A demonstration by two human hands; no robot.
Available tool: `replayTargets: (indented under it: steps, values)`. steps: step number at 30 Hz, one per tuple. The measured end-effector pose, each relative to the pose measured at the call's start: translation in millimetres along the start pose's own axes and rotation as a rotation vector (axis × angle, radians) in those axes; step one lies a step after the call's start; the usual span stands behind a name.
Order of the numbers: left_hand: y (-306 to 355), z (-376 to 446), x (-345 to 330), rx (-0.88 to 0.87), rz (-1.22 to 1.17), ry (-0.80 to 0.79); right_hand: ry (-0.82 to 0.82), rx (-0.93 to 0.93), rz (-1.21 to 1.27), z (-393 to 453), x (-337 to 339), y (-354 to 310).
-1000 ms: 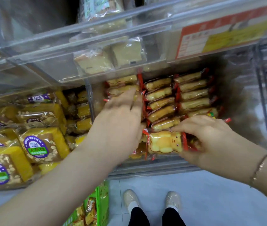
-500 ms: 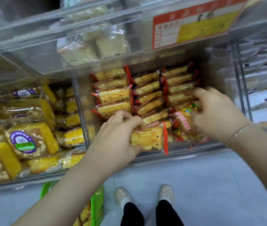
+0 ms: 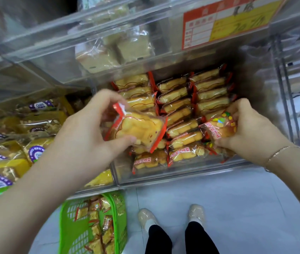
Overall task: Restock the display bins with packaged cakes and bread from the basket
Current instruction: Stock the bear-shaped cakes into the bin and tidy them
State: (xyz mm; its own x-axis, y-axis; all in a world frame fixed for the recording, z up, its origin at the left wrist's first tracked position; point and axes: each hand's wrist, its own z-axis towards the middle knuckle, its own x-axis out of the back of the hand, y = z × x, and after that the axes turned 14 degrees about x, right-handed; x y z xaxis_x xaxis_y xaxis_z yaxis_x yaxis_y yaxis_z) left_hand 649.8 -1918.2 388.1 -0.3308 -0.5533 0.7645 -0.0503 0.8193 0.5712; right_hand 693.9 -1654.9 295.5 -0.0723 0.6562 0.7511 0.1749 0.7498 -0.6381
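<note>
Since half a second ago the left hand [image 3: 90, 131] has lifted the bear-shaped yellow cake in its clear red-edged wrapper [image 3: 138, 131] up off the front of the clear plastic display bin [image 3: 163, 177] and tilted it, and the right hand [image 3: 250, 127] has drawn a second packet toward the bin's front right corner.

At the far left, a neighbouring clear bin [image 3: 97, 188] holds yellow nut-topped cake slices with round purple labels [image 3: 17, 153], lying flat and overlapping. Below its front edge, on the pale tiled floor [image 3: 237, 208], stands the green plastic mesh basket [image 3: 68, 226], with more red-trimmed wrapped cakes [image 3: 97, 228] inside it.

The left hand grasps the bear-shaped cake between thumb underneath and fingers on top, holding it above the bin's front left area, clear of the rows beneath. Those rows of matching wrapped cakes [image 3: 191, 99] stand on edge in three columns, filling the bin from its back wall toward the front, with a few packets lying flat along the front wall.

The right hand is clenched around a wrapped cake with coloured sprinkles [image 3: 218, 127], pressing it against the right-hand column near the front right corner. A thin bracelet [image 3: 281, 152] circles that wrist.

Above, an upper clear bin [image 3: 53, 52] holds pale wrapped bread slices [image 3: 112, 52], and a red and yellow price card [image 3: 224, 21] hangs on its front to the right.
</note>
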Motion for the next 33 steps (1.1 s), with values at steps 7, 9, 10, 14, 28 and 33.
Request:
replayTargets:
  steps: [7, 9, 10, 14, 28, 33]
  values:
    - [21, 25, -22, -0.337, 0.777, -0.221, 0.008, -0.298, 1.143, 5, 5, -21]
    - [26, 33, -36, -0.386, 0.857, -0.194, -0.120, -0.370, 1.512, 4, 7, -20]
    - [25, 37, -43, -0.401, 0.875, -0.162, -0.158, -0.385, 1.616, 3, 8, -19]
    - [20, 46, -61, -0.413, 0.920, -0.098, -0.165, -0.411, 1.807, 1, 7, -14]
    - [-18, 40, -52, -0.528, 0.712, -0.027, -0.226, -0.099, 1.679, -5, 13, -3]
    - [-21, 56, -41, -0.579, 0.922, -0.042, -0.223, -0.034, 0.884, -6, 10, -10]
